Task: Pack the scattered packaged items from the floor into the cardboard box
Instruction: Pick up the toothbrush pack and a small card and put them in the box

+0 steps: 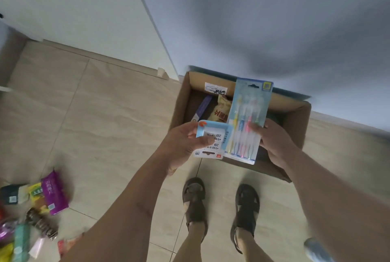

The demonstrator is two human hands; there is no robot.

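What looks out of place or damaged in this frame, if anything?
Nothing looks damaged. The left hand holds a 2B card pack upside down, the right hand a toothbrush pack, both over the cardboard box. Packaged items lie scattered on the floor at left.

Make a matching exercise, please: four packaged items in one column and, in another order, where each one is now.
Items:
1. toothbrush pack
2. 2B card pack
3. purple packet
4. yellow-brown snack bag

Places:
A. lying on the floor at the left
B. inside the cardboard box
C. held in the right hand
D. held in the left hand

Pairs: 1-C, 2-D, 3-A, 4-B
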